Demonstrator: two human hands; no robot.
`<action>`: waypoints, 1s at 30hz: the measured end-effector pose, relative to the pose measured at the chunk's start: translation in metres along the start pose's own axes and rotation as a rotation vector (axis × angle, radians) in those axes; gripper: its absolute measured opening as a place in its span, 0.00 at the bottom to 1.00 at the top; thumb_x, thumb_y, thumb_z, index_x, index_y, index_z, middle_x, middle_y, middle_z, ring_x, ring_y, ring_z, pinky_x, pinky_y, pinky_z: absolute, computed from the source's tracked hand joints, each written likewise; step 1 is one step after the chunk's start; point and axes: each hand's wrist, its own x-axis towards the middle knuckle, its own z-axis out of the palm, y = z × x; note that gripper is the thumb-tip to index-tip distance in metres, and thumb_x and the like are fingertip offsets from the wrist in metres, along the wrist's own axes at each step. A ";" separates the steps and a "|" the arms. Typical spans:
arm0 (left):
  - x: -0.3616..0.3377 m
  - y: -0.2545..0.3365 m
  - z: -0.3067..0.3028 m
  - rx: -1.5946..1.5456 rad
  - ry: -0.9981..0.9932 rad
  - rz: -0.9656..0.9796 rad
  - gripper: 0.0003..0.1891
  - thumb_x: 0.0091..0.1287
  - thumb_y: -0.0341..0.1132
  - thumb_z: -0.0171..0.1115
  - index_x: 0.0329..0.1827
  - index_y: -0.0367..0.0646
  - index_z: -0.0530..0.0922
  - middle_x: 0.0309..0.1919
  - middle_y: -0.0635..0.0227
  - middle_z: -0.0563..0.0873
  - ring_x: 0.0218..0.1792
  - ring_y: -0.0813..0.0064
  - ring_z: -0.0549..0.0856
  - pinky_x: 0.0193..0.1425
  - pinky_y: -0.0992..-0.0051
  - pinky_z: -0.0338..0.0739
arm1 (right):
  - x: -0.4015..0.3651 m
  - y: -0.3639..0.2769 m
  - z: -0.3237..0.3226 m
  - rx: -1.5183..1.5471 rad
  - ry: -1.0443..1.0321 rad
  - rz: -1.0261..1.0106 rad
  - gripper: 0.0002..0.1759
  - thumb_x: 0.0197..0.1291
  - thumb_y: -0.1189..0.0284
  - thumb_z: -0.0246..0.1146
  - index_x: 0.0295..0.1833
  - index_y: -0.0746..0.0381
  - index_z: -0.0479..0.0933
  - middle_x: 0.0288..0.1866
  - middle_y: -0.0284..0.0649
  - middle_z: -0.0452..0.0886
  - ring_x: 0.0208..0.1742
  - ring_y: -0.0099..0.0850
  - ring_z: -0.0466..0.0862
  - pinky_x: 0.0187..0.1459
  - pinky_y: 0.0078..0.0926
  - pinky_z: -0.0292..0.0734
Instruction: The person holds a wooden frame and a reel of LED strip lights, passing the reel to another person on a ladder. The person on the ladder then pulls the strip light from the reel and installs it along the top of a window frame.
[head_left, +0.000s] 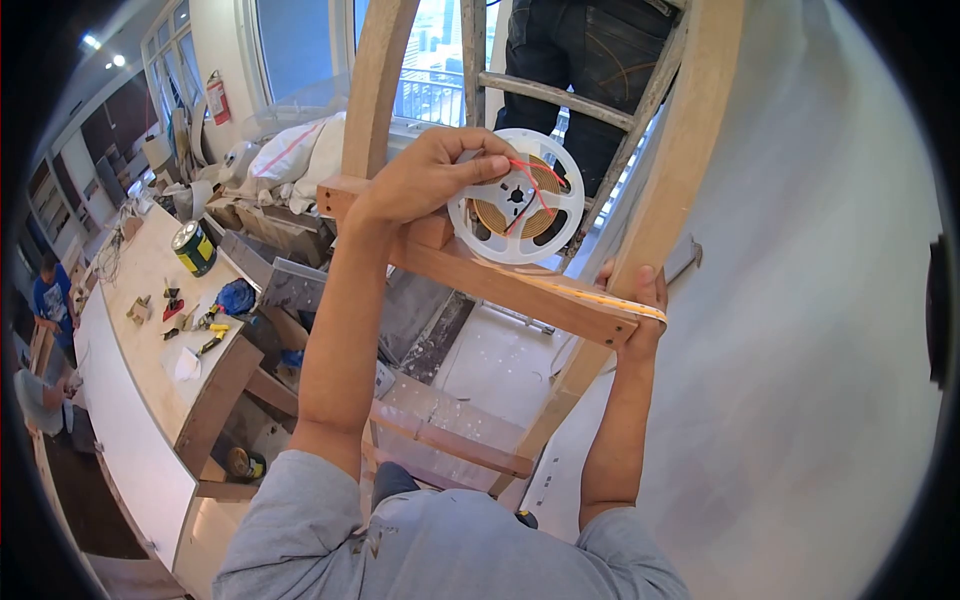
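Note:
My left hand (435,175) pinches the upper left edge of a white plastic reel (572,205) wound with yellowish LED strip. Red and black wire ends (540,188) lie loose across the reel's face. The reel stands tilted at a wooden ladder step (480,280). From it the LED strip (600,297) runs along the step to the right and bends round at the step's end. There my right hand (642,300) is closed at the ladder's right rail (672,170), with the strip's bend against its fingers. Part of that hand is hidden behind the rail.
A second ladder (560,95) stands beyond, with a person's dark trousers (590,50) behind it. At left, a workbench (150,300) carries a paint can (193,248) and several tools. White sacks (290,155) are piled behind. Another person (52,295) is at far left. A pale wall (800,300) rises at right.

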 end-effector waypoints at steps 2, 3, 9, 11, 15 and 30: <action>0.000 0.000 0.000 0.001 -0.003 0.001 0.11 0.71 0.36 0.62 0.48 0.38 0.83 0.40 0.70 0.87 0.42 0.83 0.85 0.46 0.81 0.81 | 0.000 0.000 0.001 0.018 0.003 -0.001 0.24 0.70 0.54 0.58 0.58 0.62 0.71 0.34 0.40 0.80 0.32 0.26 0.79 0.35 0.22 0.78; 0.000 0.000 0.001 -0.003 0.001 -0.001 0.11 0.71 0.36 0.63 0.48 0.38 0.83 0.40 0.70 0.87 0.42 0.84 0.85 0.46 0.81 0.81 | 0.000 0.000 0.000 0.020 -0.001 -0.001 0.24 0.70 0.53 0.58 0.57 0.62 0.71 0.34 0.40 0.80 0.32 0.26 0.79 0.35 0.22 0.78; 0.000 -0.001 0.000 0.015 -0.012 0.016 0.11 0.71 0.36 0.62 0.49 0.38 0.83 0.40 0.69 0.87 0.42 0.84 0.85 0.47 0.81 0.81 | 0.000 0.001 -0.002 0.004 -0.007 0.006 0.23 0.70 0.53 0.56 0.57 0.61 0.71 0.36 0.43 0.80 0.33 0.29 0.79 0.35 0.25 0.78; 0.000 -0.001 0.000 0.015 -0.012 0.013 0.11 0.71 0.36 0.62 0.49 0.38 0.83 0.40 0.69 0.87 0.42 0.84 0.85 0.46 0.81 0.81 | 0.000 0.001 -0.002 -0.003 -0.007 0.011 0.23 0.70 0.53 0.56 0.57 0.61 0.71 0.36 0.44 0.80 0.33 0.30 0.79 0.35 0.26 0.79; 0.000 -0.001 0.000 0.018 -0.013 0.006 0.11 0.71 0.36 0.63 0.48 0.38 0.83 0.40 0.69 0.87 0.41 0.84 0.85 0.46 0.81 0.82 | 0.000 0.001 -0.002 -0.018 0.004 0.016 0.23 0.70 0.53 0.56 0.57 0.61 0.71 0.36 0.44 0.80 0.33 0.30 0.79 0.35 0.26 0.79; 0.001 -0.002 -0.001 0.040 -0.006 0.010 0.10 0.71 0.36 0.63 0.48 0.38 0.83 0.39 0.70 0.87 0.42 0.83 0.85 0.46 0.81 0.82 | 0.001 0.001 -0.002 -0.022 -0.007 0.016 0.23 0.70 0.53 0.55 0.57 0.61 0.70 0.36 0.44 0.80 0.33 0.30 0.80 0.34 0.26 0.80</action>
